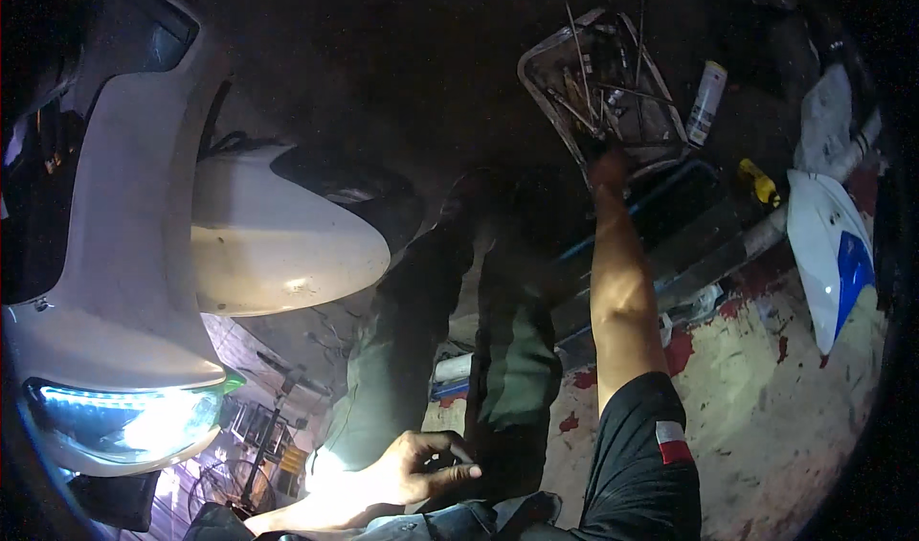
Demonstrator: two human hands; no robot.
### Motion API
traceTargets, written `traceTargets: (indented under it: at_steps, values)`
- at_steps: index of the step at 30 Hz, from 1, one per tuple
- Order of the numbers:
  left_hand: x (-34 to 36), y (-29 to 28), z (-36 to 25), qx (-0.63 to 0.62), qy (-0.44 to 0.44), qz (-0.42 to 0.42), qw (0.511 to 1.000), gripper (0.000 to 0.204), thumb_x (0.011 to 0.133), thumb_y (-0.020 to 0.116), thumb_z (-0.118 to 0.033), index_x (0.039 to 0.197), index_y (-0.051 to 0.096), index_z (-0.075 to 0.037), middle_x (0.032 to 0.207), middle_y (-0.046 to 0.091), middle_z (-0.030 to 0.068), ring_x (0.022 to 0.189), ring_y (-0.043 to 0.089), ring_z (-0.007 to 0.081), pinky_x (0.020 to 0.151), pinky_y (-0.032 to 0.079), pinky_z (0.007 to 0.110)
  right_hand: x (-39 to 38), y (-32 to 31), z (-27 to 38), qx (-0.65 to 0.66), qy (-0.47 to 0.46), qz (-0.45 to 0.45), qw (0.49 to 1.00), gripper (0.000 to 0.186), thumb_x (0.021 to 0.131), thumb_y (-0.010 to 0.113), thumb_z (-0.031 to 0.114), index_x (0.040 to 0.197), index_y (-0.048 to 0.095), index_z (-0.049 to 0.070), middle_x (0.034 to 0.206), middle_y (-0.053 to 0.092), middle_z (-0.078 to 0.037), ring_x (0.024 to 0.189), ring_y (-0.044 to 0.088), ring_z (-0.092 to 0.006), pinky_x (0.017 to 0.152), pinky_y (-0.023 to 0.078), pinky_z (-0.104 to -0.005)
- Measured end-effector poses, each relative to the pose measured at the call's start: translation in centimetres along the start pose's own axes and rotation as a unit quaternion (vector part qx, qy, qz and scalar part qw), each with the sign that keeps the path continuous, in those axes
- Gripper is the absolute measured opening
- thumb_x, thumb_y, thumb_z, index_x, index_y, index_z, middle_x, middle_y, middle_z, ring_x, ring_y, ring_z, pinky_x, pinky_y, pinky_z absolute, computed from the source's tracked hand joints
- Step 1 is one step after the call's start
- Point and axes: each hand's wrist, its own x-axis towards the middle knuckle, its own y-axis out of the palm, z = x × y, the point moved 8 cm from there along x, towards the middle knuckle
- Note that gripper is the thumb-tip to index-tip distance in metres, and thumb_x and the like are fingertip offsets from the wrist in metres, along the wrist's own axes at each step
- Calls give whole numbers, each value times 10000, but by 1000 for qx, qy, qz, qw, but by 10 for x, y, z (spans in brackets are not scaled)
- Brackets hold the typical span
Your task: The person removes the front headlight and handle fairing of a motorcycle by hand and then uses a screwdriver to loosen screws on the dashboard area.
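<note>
My right arm stretches far forward, and my right hand is at the near edge of a metal tray. Its fingers are lost in the dark among the tools, so their grip cannot be made out. Several long, thin tools lie jumbled in the tray, some sticking out over the rim. Close to my body, over my lap, my left hand is loosely curled, with the thumb apart from the fingers. I see nothing held in it. My legs, in dark green trousers, are between my hands.
To the left stands a white motorbike with a lit headlight and a white front mudguard. Right of the tray are a spray can, a yellow object and a white-and-blue fairing panel. The floor has red patches.
</note>
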Motion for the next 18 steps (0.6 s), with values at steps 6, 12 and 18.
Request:
traceTargets:
  at_steps: [6, 12, 18]
  values:
    - [11, 24, 5, -15, 18, -10, 1000, 192, 846, 690, -241, 882, 687, -52, 824, 660, 47, 779, 609, 124, 698, 467, 275, -6, -19, -53, -158, -28, 7, 987, 657, 777, 678, 294, 1300, 433, -20, 1311, 446, -265, 1226, 404, -432, 1033, 330, -486]
    - [10, 24, 7, -85, -41, -113, 989, 251, 818, 721, -243, 864, 654, -6, 724, 644, 79, 713, 618, 136, 648, 485, 264, -120, -103, -38, 61, 140, 48, 987, 749, 806, 628, 424, 1322, 385, -62, 1323, 417, -307, 1248, 390, -436, 1053, 322, -458]
    - [14, 34, 25, -12, 7, -146, 989, 302, 823, 707, -314, 931, 673, -34, 748, 629, 51, 648, 557, 127, 575, 449, 271, -228, -192, -61, 28, 137, 45, 989, 655, 820, 597, 471, 1233, 496, -27, 1195, 550, -252, 1118, 517, -408, 953, 401, -459]
